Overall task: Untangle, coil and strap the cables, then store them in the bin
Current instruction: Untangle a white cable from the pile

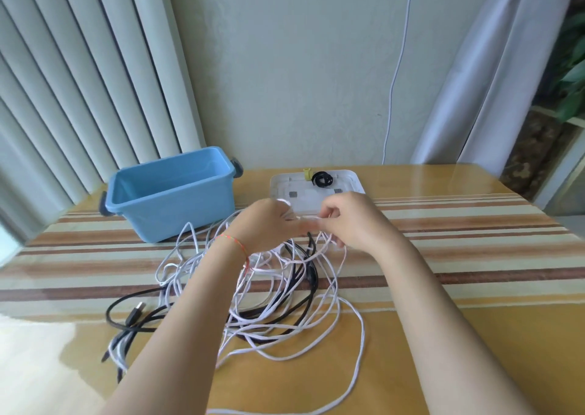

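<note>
Tangled white cables (285, 329) and black cables (304, 288) lie heaped on the striped table (474, 256). Left hand (266, 224) and right hand (354, 221), close together above, each pinch white strands. Blue bin (171, 193) sits behind, left.

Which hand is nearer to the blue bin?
The left hand. It is raised just to the right of the blue bin, near its front corner. The right hand is farther right, in front of the white lid.
</note>
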The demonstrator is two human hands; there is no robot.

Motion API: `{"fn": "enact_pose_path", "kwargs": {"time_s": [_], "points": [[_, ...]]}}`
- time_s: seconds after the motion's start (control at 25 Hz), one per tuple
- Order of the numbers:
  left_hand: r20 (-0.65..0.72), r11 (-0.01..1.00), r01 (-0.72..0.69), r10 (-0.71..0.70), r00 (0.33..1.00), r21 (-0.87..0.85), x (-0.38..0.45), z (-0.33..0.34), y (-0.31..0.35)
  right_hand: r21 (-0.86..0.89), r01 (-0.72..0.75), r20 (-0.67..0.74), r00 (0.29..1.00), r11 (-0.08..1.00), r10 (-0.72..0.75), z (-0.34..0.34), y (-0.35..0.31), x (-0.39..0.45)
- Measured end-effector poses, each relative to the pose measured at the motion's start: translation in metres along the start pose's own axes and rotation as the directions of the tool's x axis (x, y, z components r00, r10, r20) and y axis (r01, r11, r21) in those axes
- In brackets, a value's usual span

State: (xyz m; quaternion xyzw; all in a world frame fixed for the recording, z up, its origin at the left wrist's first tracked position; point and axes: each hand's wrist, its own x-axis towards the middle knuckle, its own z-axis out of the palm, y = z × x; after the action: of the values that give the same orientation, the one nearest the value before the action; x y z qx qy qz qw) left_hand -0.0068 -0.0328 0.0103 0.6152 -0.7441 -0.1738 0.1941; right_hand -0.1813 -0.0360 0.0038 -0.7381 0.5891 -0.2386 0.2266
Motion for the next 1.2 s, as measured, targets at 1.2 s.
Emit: {"fn": "enact_pose_path", "kwargs": {"time_s": [1.2], "points": [[0.153,0.533,0.218,-0.164,0.975,-0.817,-0.097,-0.03,-0.021,0.422,-0.017,0.036,0.999,0.906,0.002,-0.016,-0.046,-0.07]]}}
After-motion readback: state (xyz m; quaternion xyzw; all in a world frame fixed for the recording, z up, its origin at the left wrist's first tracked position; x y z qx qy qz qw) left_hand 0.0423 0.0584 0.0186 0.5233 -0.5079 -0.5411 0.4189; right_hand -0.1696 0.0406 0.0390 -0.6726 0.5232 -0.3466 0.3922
